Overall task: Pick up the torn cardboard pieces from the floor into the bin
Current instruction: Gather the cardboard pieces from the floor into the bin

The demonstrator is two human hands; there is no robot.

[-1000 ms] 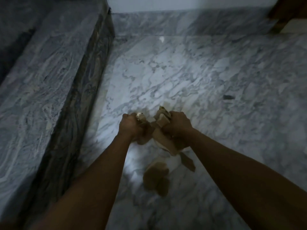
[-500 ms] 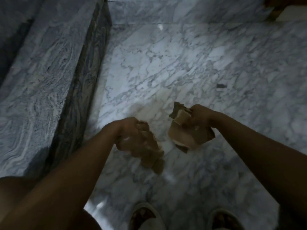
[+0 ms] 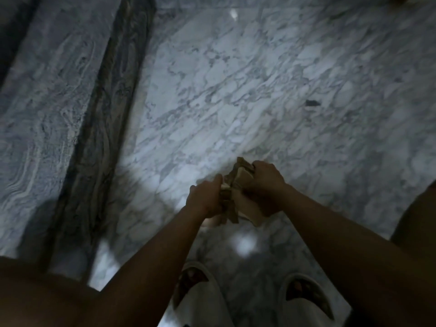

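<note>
I squeeze the cardboard pieces (image 3: 236,197) at 5 o'clock with my left hand (image 3: 205,198) and right hand (image 3: 267,182), fingers clenched so none fall

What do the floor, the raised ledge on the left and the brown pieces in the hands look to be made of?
Floor: polished marble by its look, white with grey veins and glare spots.
Ledge: similar stone, greyer, with swirling bands.
Brown pieces: cardboard or thick paper, matte, ragged-edged, bunched between left hand and right hand.
</note>
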